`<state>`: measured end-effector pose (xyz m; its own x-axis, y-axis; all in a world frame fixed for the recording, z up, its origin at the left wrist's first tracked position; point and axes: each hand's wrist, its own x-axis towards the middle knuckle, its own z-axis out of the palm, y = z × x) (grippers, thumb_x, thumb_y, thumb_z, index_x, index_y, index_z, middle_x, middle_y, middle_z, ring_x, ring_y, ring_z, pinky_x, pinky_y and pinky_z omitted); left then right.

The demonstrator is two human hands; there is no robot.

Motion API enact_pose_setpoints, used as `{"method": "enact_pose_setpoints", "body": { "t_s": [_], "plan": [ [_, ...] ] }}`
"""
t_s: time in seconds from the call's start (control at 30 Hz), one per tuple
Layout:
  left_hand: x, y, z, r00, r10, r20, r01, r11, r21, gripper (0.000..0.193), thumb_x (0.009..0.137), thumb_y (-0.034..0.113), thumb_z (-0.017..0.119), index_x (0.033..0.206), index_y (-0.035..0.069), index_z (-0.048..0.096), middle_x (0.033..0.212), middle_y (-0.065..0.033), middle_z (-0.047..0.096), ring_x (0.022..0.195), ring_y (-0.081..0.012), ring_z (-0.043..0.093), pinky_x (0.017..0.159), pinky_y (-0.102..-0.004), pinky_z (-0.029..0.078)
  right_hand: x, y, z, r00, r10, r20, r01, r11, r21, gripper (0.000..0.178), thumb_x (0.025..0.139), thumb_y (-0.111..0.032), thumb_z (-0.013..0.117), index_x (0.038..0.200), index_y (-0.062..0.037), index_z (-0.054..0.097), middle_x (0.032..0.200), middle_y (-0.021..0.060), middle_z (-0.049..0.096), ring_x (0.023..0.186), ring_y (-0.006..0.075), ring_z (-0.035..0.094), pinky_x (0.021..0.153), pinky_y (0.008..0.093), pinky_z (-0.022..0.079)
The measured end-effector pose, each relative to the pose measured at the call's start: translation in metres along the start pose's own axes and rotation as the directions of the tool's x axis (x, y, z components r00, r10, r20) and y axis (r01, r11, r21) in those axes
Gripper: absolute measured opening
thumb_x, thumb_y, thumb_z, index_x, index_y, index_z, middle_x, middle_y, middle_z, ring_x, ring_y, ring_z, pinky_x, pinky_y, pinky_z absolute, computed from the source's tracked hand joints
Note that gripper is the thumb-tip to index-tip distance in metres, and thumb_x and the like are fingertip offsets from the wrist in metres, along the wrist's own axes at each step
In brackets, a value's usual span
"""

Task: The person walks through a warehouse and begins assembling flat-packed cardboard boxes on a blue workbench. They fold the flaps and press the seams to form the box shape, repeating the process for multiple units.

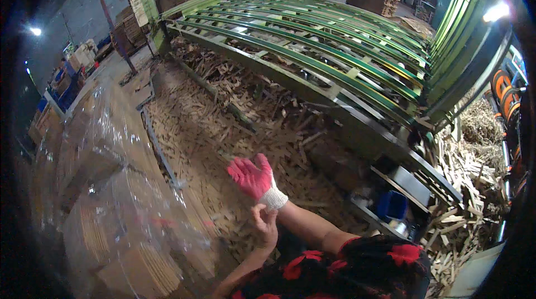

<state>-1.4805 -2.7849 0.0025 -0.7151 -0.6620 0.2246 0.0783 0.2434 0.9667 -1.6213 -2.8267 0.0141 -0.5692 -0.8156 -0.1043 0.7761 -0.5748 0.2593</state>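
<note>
A: Found the pink-and-white glove (249,179) where?

B: Found it on the right hand (255,183), in front of the body. Saw cardboard scraps (192,143) strewn beyond, a wrapped cardboard stack (131,187) off to the left, a green slatted frame (340,95) well apart to the upper right.

A: Traced the long axis which way?

B: Traced it slantwise, from white cuff (273,198) at lower right to pink fingertips at upper left. Noted it in line with the right forearm.

A: Placed the bare left hand (266,231) how?

B: Placed it just below the cuff, on the body side, fingertips up toward the knitted edge. Judged that short gap, fingertips to cuff, the relation of most weight.

A: Checked both grips?

B: Found the right unclosed, fingers loosely spread, nothing in the palm. Saw the left with bent fingers; could not tell whether pinched on the cuff or merely against it.
</note>
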Motion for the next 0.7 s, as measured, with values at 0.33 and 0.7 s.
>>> {"method": "enact_pose_setpoints", "body": {
  "t_s": [0.33, 0.7],
  "plan": [
    [0.372, -0.095, -0.080, 0.982, -0.167, -0.090, 0.149, 0.972, -0.180, 0.028, 0.097, 0.028, 0.040, 0.091, 0.003, 0.051, 0.083, -0.0052, 0.049, 0.077, -0.0147, 0.045, 0.072, -0.0305, 0.040, 0.386, 0.010, 0.023, 0.999, -0.005, -0.049, -0.002, 0.990, -0.144, 0.056, 0.085, -0.044, 0.054, 0.114, 0.0037, 0.046, 0.121, 0.0183, 0.049, 0.114, 0.0357, 0.046, 0.100, 0.0527, 0.034],
    [0.770, -0.272, -0.155, 0.953, 0.255, -0.165, -0.276, 0.954, -0.116, 0.015, 0.079, 0.002, 0.053, 0.085, 0.006, 0.040, 0.072, -0.0054, 0.037, 0.064, -0.0162, 0.038, 0.058, -0.0290, 0.036, 0.790, 0.033, 0.063, 0.987, 0.148, 0.054, -0.146, 0.988, -0.045, 0.068, 0.085, -0.034, 0.058, 0.137, -0.0025, 0.026, 0.141, 0.0166, 0.032, 0.130, 0.0346, 0.032, 0.105, 0.0535, 0.027]
  ]
}}
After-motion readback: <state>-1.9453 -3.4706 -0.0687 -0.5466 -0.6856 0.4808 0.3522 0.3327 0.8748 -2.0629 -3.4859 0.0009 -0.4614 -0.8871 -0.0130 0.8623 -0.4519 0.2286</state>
